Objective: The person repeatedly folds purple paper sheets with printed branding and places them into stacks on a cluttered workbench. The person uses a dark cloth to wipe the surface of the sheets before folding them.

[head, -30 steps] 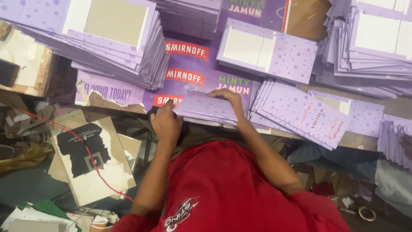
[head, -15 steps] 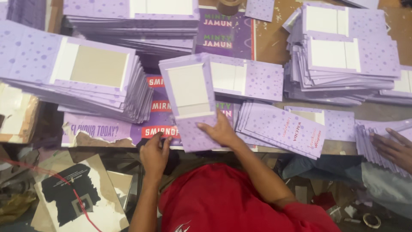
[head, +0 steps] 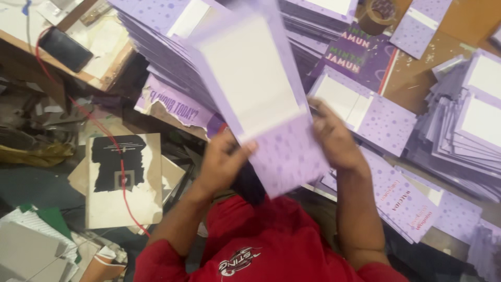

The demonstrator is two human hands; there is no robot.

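Above table (head: 417, 78), card (head: 261, 99) between hands' grip

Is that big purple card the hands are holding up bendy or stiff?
Probably fairly stiff: the purple card stays flat though the left hand and right hand hold only its lower end. It looks thin, so likely light.

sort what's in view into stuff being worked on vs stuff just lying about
In hand: lilac dotted card sheet, held by left hand and right hand; stacks of matching sheets.

Lying about: black phone, red cable, tape roll, black-and-white print.
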